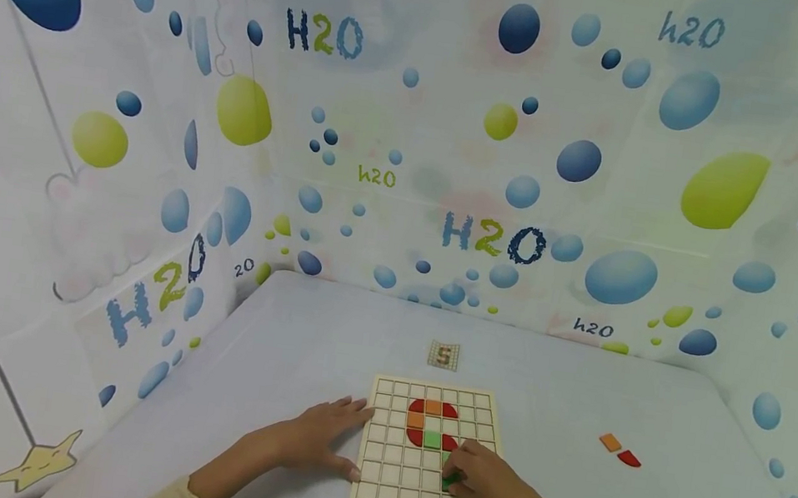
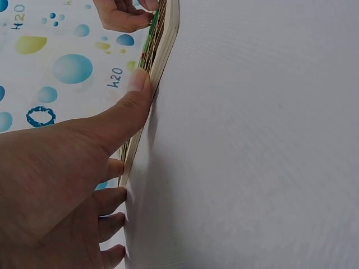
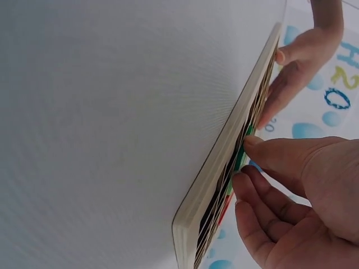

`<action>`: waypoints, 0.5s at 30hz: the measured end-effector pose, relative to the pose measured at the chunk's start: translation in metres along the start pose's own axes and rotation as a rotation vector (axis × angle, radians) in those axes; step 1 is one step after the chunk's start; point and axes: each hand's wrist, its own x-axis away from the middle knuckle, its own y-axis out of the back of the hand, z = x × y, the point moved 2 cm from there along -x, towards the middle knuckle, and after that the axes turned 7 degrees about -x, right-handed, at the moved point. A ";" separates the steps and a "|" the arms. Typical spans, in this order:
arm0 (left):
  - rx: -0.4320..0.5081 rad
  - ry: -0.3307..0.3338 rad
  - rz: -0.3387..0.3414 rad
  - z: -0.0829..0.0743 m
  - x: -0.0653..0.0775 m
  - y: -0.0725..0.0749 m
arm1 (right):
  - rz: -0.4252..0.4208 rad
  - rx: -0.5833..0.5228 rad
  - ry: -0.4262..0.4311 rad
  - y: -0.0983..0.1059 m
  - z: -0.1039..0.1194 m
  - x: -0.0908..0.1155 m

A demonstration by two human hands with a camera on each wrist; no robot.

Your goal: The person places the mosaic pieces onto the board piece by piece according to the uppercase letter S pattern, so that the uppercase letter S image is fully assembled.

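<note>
A square wooden grid board (image 1: 380, 473) lies on the white table. Red, orange and light green tiles form a curving figure in its cells, with a light green tile (image 1: 432, 439) near the middle. Over the lower right part, my right hand (image 1: 489, 488) pinches a dark green tile (image 3: 240, 159) between thumb and fingertips, right at the board's surface. The fingers partly cover that tile in the head view. My left hand (image 1: 314, 437) rests along the board's left edge, fingers extended and thumb (image 2: 136, 92) touching the rim.
Behind the board lies a small pattern card (image 1: 443, 356) showing an S-like figure on a grid. To the right, an orange tile (image 1: 611, 442) and a red rounded tile (image 1: 629, 459) lie on the tabletop (image 1: 547, 386). Printed curtains (image 1: 429, 135) surround the table's back and sides.
</note>
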 end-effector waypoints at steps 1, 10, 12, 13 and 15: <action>0.001 -0.001 -0.001 0.000 0.000 0.000 | 0.001 -0.004 -0.002 0.000 -0.001 0.000; -0.006 0.003 -0.002 -0.001 -0.001 -0.001 | 0.010 -0.044 0.013 0.003 -0.004 0.001; -0.008 0.002 -0.001 0.000 -0.001 -0.001 | 0.014 -0.058 -0.020 0.005 -0.005 0.002; -0.010 0.000 -0.001 0.000 -0.001 -0.001 | 0.011 -0.067 -0.034 0.008 -0.006 0.002; -0.014 -0.001 0.001 0.000 -0.002 -0.001 | -0.010 -0.078 -0.065 0.014 -0.010 0.004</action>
